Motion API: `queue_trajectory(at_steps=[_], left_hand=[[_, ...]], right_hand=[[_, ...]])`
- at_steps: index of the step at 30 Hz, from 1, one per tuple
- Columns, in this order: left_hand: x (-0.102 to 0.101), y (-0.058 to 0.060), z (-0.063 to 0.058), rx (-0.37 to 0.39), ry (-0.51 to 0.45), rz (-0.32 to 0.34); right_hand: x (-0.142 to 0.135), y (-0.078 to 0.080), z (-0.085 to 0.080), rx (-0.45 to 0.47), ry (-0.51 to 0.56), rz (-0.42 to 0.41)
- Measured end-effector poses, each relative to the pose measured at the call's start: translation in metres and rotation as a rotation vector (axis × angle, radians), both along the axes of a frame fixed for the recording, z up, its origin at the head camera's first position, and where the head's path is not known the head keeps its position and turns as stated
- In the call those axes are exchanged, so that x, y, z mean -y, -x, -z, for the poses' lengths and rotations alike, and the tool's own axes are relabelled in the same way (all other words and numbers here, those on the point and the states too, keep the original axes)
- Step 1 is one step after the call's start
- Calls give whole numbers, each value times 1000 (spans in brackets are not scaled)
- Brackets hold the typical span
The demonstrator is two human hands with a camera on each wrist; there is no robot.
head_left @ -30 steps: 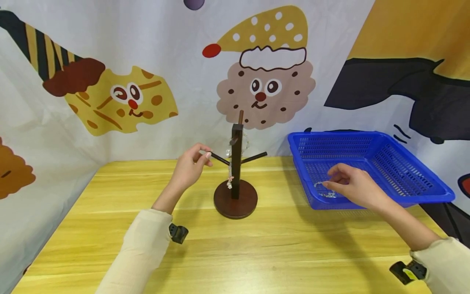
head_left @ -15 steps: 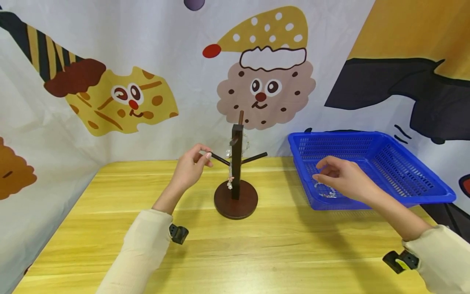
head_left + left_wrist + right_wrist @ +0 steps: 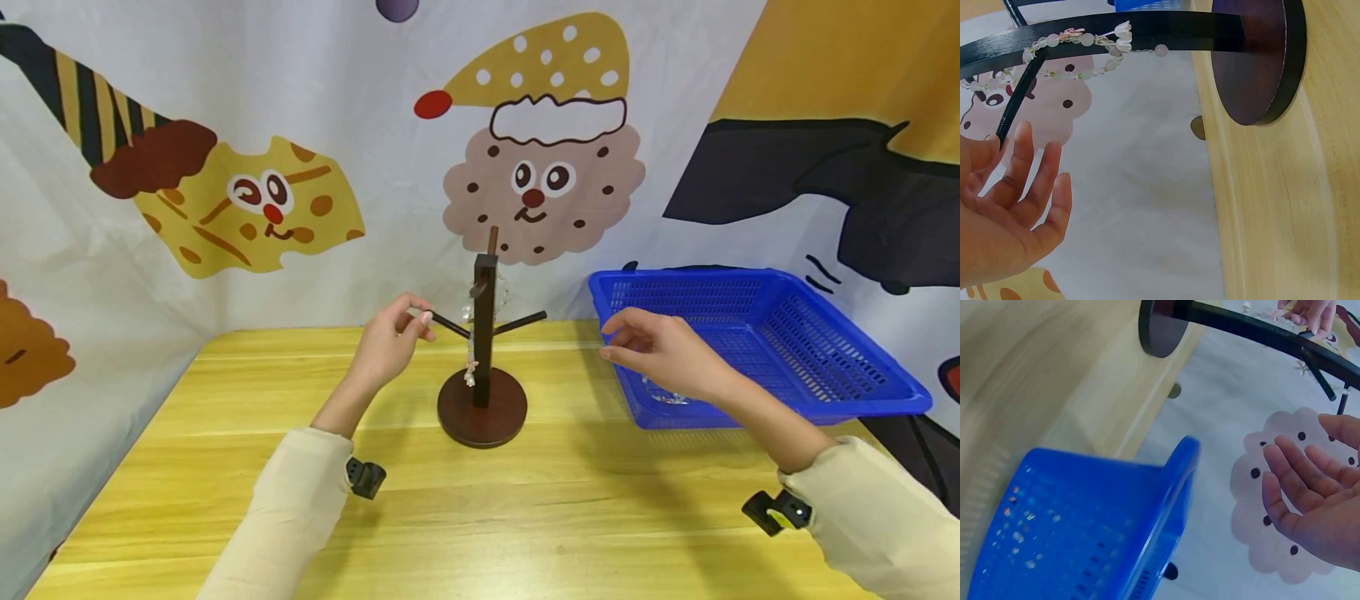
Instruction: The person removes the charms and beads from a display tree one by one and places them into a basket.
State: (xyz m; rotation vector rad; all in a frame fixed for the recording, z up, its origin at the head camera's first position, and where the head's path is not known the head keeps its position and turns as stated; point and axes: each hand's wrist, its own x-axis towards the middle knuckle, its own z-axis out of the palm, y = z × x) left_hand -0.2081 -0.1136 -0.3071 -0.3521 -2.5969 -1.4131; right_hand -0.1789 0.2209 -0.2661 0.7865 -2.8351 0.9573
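My left hand (image 3: 384,340) pinches the tip of a side peg (image 3: 1017,103) on a dark wooden jewelry stand (image 3: 483,350). A beaded bracelet (image 3: 1088,39) with a pink charm and white flower beads hangs from that peg, against the post. Another beaded bracelet (image 3: 504,292) hangs higher on the stand, partly behind the post. My right hand (image 3: 663,350) is in the air over the left rim of a blue basket (image 3: 750,408), fingers loosely bent. Nothing shows between its fingers in the right wrist view. Under it, a clear, shiny bracelet (image 3: 671,400) lies in the basket, partly hidden.
Stand and basket rest on a yellow wood-grain table (image 3: 480,517), the basket to the right of the stand. Behind them hangs a white cloth (image 3: 397,208) with cartoon prints. The stand's right peg (image 3: 521,322) sticks out toward the basket.
My right hand has moved left and slightly up, from over the bracelet in the basket to the basket's left rim. The left hand keeps its pinch on the peg.
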Motion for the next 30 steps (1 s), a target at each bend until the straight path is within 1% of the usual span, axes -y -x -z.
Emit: queue_trajectory(at_steps=[10,16,22,30], left_hand=[[0,-1,0,5,-1,-1],[0,-1,0,7,-7,-3],[0,-1,0,11,-10,-3],[0,1,0,-1,-8,0]], right_hand=[[28,9,1,-69,25,-54],[40,11,0,-74,29,-58],[48,12,-5,-74,35,-81],[58,15,-7,-81,39,-75]])
